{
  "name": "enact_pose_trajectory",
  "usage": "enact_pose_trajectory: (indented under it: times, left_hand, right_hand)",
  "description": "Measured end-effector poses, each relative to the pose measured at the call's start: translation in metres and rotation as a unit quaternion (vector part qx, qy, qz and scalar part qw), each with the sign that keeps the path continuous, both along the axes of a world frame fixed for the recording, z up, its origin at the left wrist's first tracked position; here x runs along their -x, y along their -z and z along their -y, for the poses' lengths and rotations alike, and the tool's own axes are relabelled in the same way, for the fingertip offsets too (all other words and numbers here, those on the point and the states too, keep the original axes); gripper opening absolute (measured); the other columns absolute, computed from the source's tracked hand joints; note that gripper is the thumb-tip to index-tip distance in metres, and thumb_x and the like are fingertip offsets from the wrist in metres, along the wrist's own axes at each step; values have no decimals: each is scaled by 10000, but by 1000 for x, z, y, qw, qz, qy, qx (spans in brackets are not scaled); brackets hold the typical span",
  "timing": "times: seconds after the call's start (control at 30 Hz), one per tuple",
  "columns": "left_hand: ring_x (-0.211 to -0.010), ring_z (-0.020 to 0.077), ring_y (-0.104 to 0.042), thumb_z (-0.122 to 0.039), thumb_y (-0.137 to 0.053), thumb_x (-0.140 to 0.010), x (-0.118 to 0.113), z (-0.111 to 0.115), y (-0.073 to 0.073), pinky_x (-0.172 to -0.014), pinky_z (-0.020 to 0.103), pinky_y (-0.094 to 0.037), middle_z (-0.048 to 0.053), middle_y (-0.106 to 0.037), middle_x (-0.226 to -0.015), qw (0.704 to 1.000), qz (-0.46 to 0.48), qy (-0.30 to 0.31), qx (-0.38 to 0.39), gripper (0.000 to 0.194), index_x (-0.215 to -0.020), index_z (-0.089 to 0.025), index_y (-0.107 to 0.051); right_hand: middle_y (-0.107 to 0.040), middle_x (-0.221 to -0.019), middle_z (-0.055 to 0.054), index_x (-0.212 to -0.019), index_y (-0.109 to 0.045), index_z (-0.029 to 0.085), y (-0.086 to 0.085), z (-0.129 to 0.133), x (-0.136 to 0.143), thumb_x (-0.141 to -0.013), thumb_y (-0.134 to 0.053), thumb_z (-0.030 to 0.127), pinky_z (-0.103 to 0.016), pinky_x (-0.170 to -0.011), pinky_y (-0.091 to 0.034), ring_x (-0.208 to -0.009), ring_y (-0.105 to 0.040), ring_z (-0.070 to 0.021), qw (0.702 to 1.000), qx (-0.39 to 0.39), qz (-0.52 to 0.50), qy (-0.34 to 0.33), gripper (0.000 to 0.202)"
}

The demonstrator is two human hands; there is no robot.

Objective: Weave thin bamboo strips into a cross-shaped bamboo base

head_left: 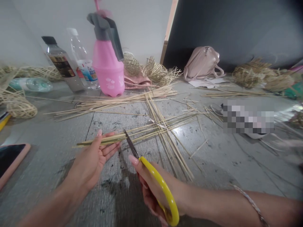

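Observation:
My left hand (101,148) is closed around one end of a bundle of thin bamboo strips (139,131), thumb on top and fingers underneath. The bundle runs right and crosses a second group of strips (175,151) that lies diagonally on the table. A small silvery clip-like piece (157,123) rests at the crossing. In my right hand (153,186) is a pair of scissors with yellow handles (163,186). Their dark blades point up and left, with the tips at the bundle just right of my left fingers. Whether the blades are around the strips I cannot tell.
Behind stand a pink spray bottle (109,66) and two plastic bottles (62,64); another bottle (32,84) lies left. More loose strips (127,99) cross the grey table (101,195). A phone (11,160) is at left, a pinkish bag (201,64) and woven pieces (251,74) at the back right.

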State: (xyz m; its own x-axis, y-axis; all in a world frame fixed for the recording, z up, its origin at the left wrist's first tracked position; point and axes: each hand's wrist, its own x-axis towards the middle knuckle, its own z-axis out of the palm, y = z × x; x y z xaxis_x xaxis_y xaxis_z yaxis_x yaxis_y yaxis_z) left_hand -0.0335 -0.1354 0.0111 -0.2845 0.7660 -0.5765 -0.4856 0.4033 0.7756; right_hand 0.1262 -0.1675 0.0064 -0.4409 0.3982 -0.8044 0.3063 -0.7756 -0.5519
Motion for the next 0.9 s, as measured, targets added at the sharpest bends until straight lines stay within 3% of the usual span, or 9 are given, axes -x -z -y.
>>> enact_pose_trajectory:
  times: [0.2,0.3,0.4,0.5,0.67,0.9]
  left_hand:
    - [-812,165,-751,-218,-397,-1038,-3,2,1,-715,211,-608,122,-763,-946,1000,3,20,-3,322,-927,-70,-660]
    - [-799,171,-752,-212,-401,-1034,-6,2,1,-699,229,-616,114,-764,-928,1000,4,1,-1,318,-897,-80,-656]
    - [-774,159,-752,-197,-393,-1038,-5,0,3,-705,226,-612,96,-767,-899,1000,10,-14,3,323,-872,-95,-652]
    - [-774,153,-751,-196,-377,-1045,-2,-1,5,-766,239,-603,102,-766,-883,1000,18,-14,7,339,-879,-88,-652]
    - [-779,162,-751,-186,-370,-1049,0,1,2,-918,328,-565,111,-765,-873,999,33,-18,4,341,-881,-82,-649]
    - [-777,160,-749,-166,-380,-1043,-1,1,-2,-941,328,-554,102,-765,-868,999,39,-26,6,305,-933,-83,-652]
  right_hand:
    - [-365,-274,34,-533,-341,209,-6,-4,1,-899,-241,765,-182,-184,-329,-175,-331,-91,999,35,13,23,673]
    - [-353,-273,43,-543,-346,203,-11,-8,1,-918,-187,745,-174,-182,-312,-169,-298,-80,999,45,4,26,678]
    - [-362,-276,57,-592,-348,209,-10,-9,0,-907,-248,753,-179,-190,-333,-167,-284,-75,999,42,-2,23,636]
    - [-391,-285,55,-627,-347,218,-4,-9,-1,-884,-328,761,-201,-188,-353,-173,-319,-90,999,30,-7,12,602]
    - [-406,-290,32,-608,-382,208,-1,-6,-2,-899,-303,750,-174,-183,-320,-175,-346,-94,1000,-13,-2,5,620]
    - [-390,-300,43,-535,-376,200,-1,-3,-1,-844,-384,789,-181,-186,-323,-185,-344,-85,999,-18,9,33,665]
